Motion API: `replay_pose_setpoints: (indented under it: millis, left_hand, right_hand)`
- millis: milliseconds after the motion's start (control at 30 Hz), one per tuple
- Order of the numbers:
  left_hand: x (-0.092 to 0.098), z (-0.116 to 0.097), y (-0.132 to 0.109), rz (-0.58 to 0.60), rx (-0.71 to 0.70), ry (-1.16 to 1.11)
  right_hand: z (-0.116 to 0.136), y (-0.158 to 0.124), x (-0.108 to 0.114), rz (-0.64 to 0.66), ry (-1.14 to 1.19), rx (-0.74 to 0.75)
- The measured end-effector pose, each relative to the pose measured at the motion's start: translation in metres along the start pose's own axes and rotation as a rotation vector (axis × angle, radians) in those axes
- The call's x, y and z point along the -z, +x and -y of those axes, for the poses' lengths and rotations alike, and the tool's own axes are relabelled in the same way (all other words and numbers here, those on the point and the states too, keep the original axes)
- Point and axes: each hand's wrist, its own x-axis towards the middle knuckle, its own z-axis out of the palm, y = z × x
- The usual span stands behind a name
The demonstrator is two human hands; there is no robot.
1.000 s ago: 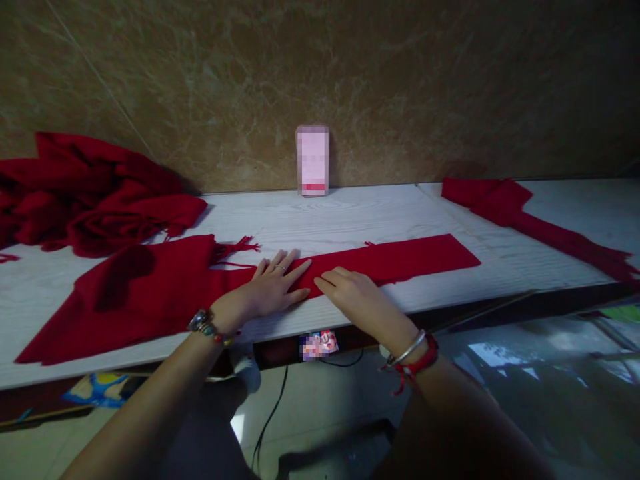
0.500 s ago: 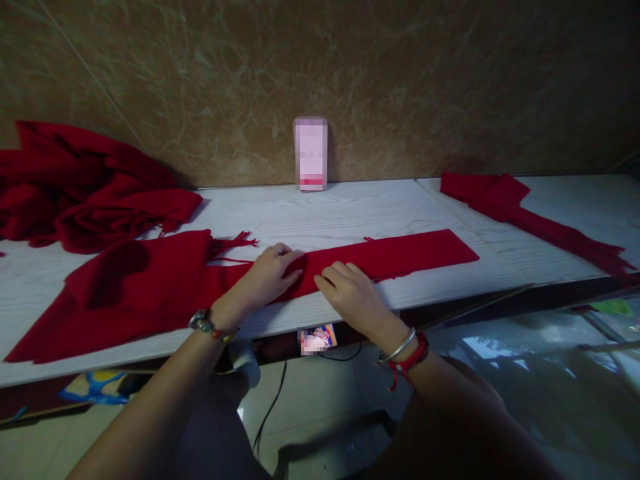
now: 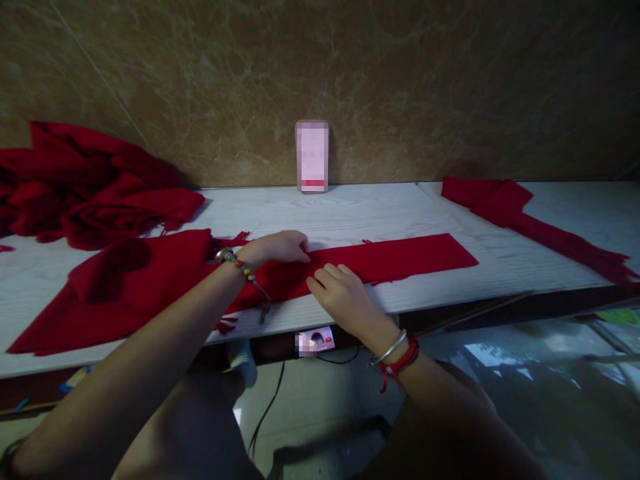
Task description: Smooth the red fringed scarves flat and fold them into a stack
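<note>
Below the front edge of the tabletop (image 3: 370,207), a dark cable (image 3: 270,403) is seen on the floor (image 3: 320,407). Near the middle of that edge, the long red cloth (image 3: 410,259) is laid lengthwise, its right part flat and narrow, its left part broader and rumpled, with fringe (image 3: 227,325) over the front edge. The right hand (image 3: 340,293) is set at the strip's near side, fingers curled; the left hand (image 3: 286,247) is bent down at its far side. Whether cloth is pinched by either of the hands cannot be told. The step is judged to be straightening of the layers; for the next move, even tension and level sides are called for. No container can be made out. Toward the back edge, a crumpled red pile (image 3: 110,180) is heaped at left and a folded red cloth (image 3: 515,207) is placed at right; between them, a phone (image 3: 313,157) is propped against the wall (image 3: 400,80).
</note>
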Motion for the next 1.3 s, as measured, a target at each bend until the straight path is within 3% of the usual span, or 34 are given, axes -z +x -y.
replay_pose_setpoints:
  millis: [300, 500, 700, 933, 1033, 1133, 1300]
  left_hand:
    - [-0.003, 0.018, 0.003, -0.028, -0.031, -0.267]
    - [0.010, 0.015, -0.002, -0.130, -0.125, -0.539]
    - [0.038, -0.033, 0.004, -0.282, -0.163, -0.679]
    - [0.061, -0.107, 0.040, -0.272, -0.377, -0.662]
    - [0.057, -0.137, 0.065, -0.254, -0.436, -0.636]
    - [0.044, -0.162, 0.087, -0.251, -0.469, -0.508]
    - [0.008, -0.177, 0.093, -0.156, -0.430, -0.144]
  right_hand:
    - [0.001, 0.001, 0.002, 0.014, 0.014, -0.057]
    - [-0.013, -0.001, 0.011, -0.113, 0.032, -0.143]
    - [-0.046, -0.006, 0.037, -0.313, 0.013, -0.354]
    - [-0.100, -0.032, 0.061, -0.444, -0.085, -0.634]
    - [-0.131, -0.053, 0.058, -0.481, -0.138, -0.703]
    - [-0.157, -0.076, 0.048, -0.433, -0.150, -0.764]
    - [-0.174, -0.108, 0.022, -0.260, -0.117, -0.786]
